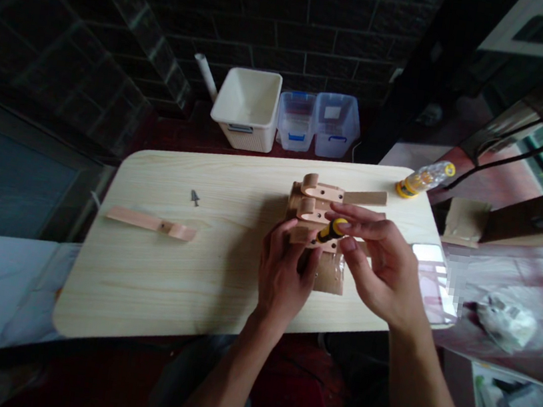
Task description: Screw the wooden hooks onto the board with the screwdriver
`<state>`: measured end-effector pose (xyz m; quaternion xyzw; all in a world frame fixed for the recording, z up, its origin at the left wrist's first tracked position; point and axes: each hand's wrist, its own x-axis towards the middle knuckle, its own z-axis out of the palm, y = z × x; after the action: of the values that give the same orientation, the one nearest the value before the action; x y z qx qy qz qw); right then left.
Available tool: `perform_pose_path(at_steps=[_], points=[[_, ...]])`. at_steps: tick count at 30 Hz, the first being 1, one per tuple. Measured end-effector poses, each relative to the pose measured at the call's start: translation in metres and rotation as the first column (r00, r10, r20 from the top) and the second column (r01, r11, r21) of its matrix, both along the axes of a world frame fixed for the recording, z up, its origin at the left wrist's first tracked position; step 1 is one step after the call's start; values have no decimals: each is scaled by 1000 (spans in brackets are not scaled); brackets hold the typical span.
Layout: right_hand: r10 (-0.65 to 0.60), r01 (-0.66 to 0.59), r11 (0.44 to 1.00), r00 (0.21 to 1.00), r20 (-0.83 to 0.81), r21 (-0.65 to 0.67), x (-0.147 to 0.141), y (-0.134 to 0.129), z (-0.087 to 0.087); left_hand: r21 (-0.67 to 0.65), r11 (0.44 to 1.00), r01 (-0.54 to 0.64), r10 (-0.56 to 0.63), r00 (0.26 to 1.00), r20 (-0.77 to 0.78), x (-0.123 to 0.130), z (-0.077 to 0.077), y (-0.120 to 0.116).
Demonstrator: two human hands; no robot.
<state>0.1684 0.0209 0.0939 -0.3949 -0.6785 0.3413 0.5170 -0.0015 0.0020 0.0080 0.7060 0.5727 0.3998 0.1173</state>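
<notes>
My right hand (384,266) has its thumb and fingertips at the end of a yellow and black screwdriver (332,231), which stands tilted over a screw hole in the nearest wooden hook (300,236). My left hand (284,279) presses that hook from the left, with fingers and thumb around its end. Beyond it lie a second wooden hook (311,210) and a third wooden hook (324,189), in a row across a brown wooden board (328,282) with dark screws in them. Clear plastic wrap shows on the board's near part. The screwdriver's tip is hidden by my fingers.
On the light wooden table (138,292) lie a loose wooden hook (152,223) and some screws (195,197) at left. A clear bottle (425,177) and a phone-like flat object (432,283) sit at right. Plastic bins (245,119) stand behind the table.
</notes>
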Motion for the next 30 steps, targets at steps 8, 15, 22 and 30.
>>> perform_pose_path(at_steps=[8,15,22,30], points=[[-13,13,1000,1000,6,9,-1,2,-3,-6,1000,0,0,1000,6,0,0,0],[5,-5,1000,1000,-11,-13,-3,0,0,2,1000,5,-5,1000,1,0,0,0],[-25,25,1000,1000,15,-2,-6,0,-2,-14,1000,5,-4,1000,11,0,0,0],[-33,31,999,997,71,28,-6,2,-6,-13,1000,1,-1,1000,20,0,1,-1]])
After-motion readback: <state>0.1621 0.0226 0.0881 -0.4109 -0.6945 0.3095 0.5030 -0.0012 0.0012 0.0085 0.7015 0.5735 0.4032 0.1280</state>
